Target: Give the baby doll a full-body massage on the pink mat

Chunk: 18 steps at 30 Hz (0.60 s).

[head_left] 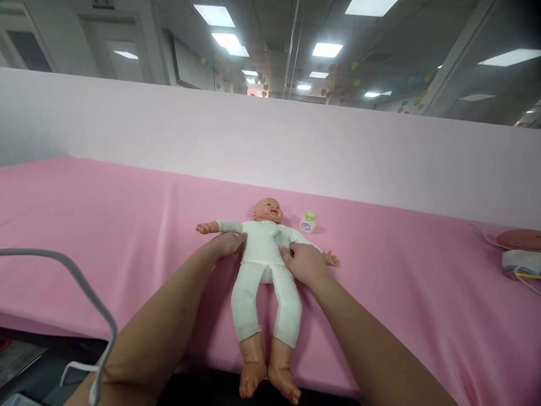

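In the head view, the only view under examination, the doll (264, 242) is lying on its back on the pink-covered worktop (380, 259), its head pointing toward the white partition (270, 141) and its feet reaching past the near edge. The left hand (228, 243) is grasping the doll's side below the outstretched arm, its thumb pressing against the torso while its other fingers are staying largely out of sight. The right hand (305, 262) is grasping the opposite side, its thumb resting on the front of the white cloth body and its fingers curling at the flank (their tips are being hidden, so their exact placement cannot be told). A greyish patch (279, 238) is showing on the chest near the right thumb. A small bottle with a green cap (308, 222) is standing upright near the doll's head, on the right. A brown rounded object (519, 239) is lying at the far right beside a white cloth (522, 261). A grey cord-like piece (84, 285) is curving across the left foreground.
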Each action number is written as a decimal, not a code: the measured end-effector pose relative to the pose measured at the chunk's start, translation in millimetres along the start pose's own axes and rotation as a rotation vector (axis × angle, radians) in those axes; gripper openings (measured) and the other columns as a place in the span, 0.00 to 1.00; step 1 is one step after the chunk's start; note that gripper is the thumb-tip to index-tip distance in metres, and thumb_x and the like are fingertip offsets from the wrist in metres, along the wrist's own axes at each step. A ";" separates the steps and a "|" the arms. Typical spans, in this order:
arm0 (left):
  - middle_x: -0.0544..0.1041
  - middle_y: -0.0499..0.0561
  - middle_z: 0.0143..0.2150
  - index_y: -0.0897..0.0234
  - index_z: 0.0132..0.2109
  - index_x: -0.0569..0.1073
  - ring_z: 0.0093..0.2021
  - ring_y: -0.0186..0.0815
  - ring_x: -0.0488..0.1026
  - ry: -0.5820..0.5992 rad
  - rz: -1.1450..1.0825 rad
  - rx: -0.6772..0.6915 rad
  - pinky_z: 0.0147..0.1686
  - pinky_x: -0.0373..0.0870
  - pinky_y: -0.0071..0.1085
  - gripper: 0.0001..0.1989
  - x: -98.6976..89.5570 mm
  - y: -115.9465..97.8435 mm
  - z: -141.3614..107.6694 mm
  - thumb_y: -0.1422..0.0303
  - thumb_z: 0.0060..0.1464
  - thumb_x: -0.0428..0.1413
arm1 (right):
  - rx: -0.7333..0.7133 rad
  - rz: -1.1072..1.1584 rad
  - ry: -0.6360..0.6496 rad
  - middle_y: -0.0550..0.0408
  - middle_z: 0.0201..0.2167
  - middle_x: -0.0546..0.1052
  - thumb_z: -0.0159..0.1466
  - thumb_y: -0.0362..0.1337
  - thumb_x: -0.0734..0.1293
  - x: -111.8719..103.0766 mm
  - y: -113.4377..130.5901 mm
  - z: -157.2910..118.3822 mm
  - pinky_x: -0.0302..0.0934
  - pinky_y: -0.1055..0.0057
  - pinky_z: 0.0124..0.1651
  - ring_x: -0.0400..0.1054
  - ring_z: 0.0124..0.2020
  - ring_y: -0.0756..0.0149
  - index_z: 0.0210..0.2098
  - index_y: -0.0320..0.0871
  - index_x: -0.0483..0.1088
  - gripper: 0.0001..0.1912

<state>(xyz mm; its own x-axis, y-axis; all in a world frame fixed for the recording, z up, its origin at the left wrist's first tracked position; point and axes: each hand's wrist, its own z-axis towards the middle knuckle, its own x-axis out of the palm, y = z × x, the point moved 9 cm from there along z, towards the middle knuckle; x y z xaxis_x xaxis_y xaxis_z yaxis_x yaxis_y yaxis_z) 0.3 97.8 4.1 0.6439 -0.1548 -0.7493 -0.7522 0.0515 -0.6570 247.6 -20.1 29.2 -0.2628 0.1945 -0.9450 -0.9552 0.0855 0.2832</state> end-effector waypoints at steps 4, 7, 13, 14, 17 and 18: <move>0.74 0.59 0.21 0.59 0.26 0.74 0.31 0.58 0.80 0.220 0.066 -0.089 0.39 0.75 0.50 0.29 14.1 12.1 -3.1 0.43 0.61 0.47 | 0.010 0.044 0.016 0.46 0.33 0.82 0.74 0.54 0.58 4.0 -7.0 1.7 0.49 0.65 0.32 0.74 0.36 0.54 0.31 0.45 0.73 0.25; 0.76 0.58 0.23 0.57 0.25 0.73 0.31 0.54 0.79 0.176 0.131 -0.055 0.38 0.74 0.47 0.26 9.7 5.8 -0.8 0.45 0.61 0.49 | 0.008 0.071 0.015 0.47 0.32 0.81 0.73 0.54 0.58 4.1 -6.2 0.6 0.49 0.66 0.31 0.73 0.34 0.56 0.30 0.45 0.72 0.25; 0.84 0.55 0.37 0.57 0.42 0.77 0.37 0.47 0.80 -0.165 0.010 0.027 0.38 0.73 0.38 0.18 -24.0 -32.8 9.5 0.51 0.62 0.50 | -0.063 0.058 -0.047 0.51 0.25 0.78 0.71 0.53 0.61 -11.7 15.3 1.2 0.50 0.65 0.30 0.70 0.28 0.59 0.24 0.46 0.69 0.25; 0.84 0.54 0.40 0.57 0.46 0.77 0.36 0.46 0.80 -0.201 -0.046 0.028 0.37 0.73 0.37 0.18 -26.4 -38.4 12.3 0.51 0.63 0.50 | -0.068 0.107 -0.078 0.52 0.25 0.78 0.71 0.52 0.61 -16.4 16.5 5.1 0.51 0.65 0.31 0.70 0.28 0.60 0.25 0.46 0.70 0.24; 0.82 0.57 0.51 0.57 0.53 0.76 0.42 0.47 0.80 -0.299 -0.143 0.089 0.41 0.74 0.38 0.19 -28.0 -58.5 23.2 0.54 0.63 0.51 | -0.069 0.391 -0.207 0.54 0.32 0.81 0.70 0.49 0.62 -29.6 10.4 27.9 0.61 0.67 0.36 0.73 0.33 0.61 0.35 0.48 0.76 0.16; 0.81 0.58 0.54 0.58 0.54 0.75 0.47 0.48 0.79 -0.337 -0.159 0.120 0.45 0.74 0.39 0.19 -27.9 -65.5 27.4 0.55 0.63 0.51 | -0.061 0.500 -0.245 0.54 0.36 0.82 0.70 0.49 0.62 -31.3 5.3 39.3 0.64 0.67 0.40 0.75 0.37 0.61 0.40 0.48 0.76 0.15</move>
<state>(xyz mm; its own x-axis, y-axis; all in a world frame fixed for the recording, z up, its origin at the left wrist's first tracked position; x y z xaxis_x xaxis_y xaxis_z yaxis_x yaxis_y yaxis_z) 35.4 125.8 65.7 0.7762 0.1615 -0.6095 -0.6303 0.1714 -0.7572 256.1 12.7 66.7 -0.6536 0.4188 -0.6304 -0.7304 -0.1309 0.6703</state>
